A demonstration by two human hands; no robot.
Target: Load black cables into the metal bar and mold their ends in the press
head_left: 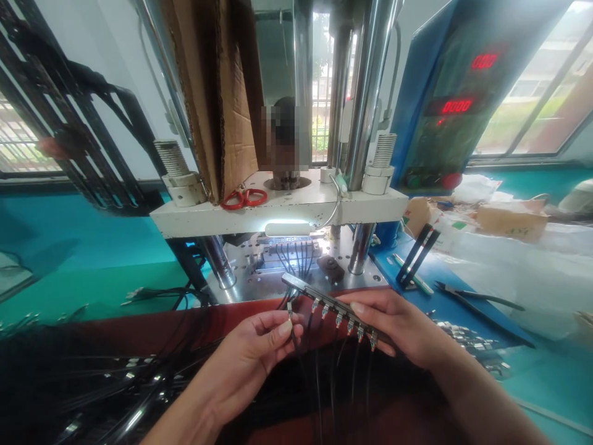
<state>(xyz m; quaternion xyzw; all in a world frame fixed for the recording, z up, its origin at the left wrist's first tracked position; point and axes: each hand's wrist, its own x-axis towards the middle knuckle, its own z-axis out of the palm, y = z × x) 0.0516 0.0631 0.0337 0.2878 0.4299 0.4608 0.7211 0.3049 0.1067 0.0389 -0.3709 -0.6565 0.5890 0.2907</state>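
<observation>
My right hand (pixel 393 318) is closed around a long narrow metal bar (pixel 324 298), tilted down to the right. Along its lower edge sit several small metal connectors (pixel 349 324), their thin black cables hanging down. Between thumb and fingers, my left hand (pixel 266 343) pinches one black cable just below its small metal connector (pixel 290 307). That connector is upright beside the bar's left end; whether they touch I cannot tell. Behind the bar, a lit metal mould (pixel 290 253) on the press bed has several black cables coming out of its front.
White press plate (pixel 278 207) and steel columns stand ahead, with red-handled scissors (pixel 244 198) on the plate. Black cables (pixel 152 371) lie at left. At right are pliers (pixel 479 296), loose connectors (pixel 467 337) and a blue control box (pixel 445 93) with red digits.
</observation>
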